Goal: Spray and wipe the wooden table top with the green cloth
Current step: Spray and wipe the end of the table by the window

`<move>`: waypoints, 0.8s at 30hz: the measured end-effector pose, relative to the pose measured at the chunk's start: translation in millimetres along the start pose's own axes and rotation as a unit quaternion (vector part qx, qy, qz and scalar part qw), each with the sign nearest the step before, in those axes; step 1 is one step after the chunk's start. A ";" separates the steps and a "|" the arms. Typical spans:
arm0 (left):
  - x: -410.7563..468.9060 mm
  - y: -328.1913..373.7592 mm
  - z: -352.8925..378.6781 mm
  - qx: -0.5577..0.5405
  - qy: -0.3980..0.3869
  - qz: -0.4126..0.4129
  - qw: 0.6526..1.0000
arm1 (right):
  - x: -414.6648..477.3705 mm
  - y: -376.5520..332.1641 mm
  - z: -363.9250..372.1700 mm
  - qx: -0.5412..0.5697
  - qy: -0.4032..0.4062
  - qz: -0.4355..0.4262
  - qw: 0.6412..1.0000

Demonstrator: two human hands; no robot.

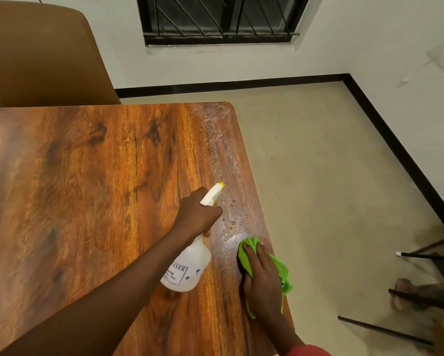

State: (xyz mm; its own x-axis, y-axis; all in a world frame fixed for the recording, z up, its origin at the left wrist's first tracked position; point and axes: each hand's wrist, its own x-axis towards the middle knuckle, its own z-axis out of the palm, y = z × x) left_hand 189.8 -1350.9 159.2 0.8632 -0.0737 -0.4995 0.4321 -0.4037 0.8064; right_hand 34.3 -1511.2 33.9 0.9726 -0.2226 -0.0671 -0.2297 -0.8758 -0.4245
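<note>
The wooden table top [87,188] fills the left and middle of the view. A band of spray droplets [223,160] runs along its right edge. My left hand [196,214] grips the neck of a white spray bottle [190,265], whose yellow-tipped nozzle points toward the far right corner. My right hand [263,281] lies flat with straight fingers on the green cloth [283,274], pressing it onto the table near the right edge. Part of the cloth hangs over that edge.
A brown chair back [43,55] stands behind the table's far left side. Beige floor [331,176] lies to the right, bounded by white walls with a black skirting. Dark chair legs [426,255] and a bare foot [410,294] show at the lower right.
</note>
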 end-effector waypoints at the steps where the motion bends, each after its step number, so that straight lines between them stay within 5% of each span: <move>1: 3.7 6.5 -1.8 -0.004 0.004 0.001 1.000 | 1.1 -0.2 0.0 -0.004 -0.001 0.002 1.000; 16: 19.4 -13.6 -28.9 -0.015 -0.007 -0.004 1.000 | 85.4 -10.7 2.9 0.040 0.028 0.044 0.998; 24: 21.6 -23.8 -41.6 -0.034 0.001 -0.010 0.999 | 69.8 -14.7 0.8 0.033 -0.026 -0.019 0.999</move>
State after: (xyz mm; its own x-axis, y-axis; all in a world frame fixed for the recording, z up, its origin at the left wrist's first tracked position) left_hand 209.0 -1304.9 142.4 0.8552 -0.0643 -0.5144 0.4653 -0.3420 0.8164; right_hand 105.6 -1513.5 34.8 0.9817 -0.1652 -0.0952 -0.1906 -0.8525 -0.4867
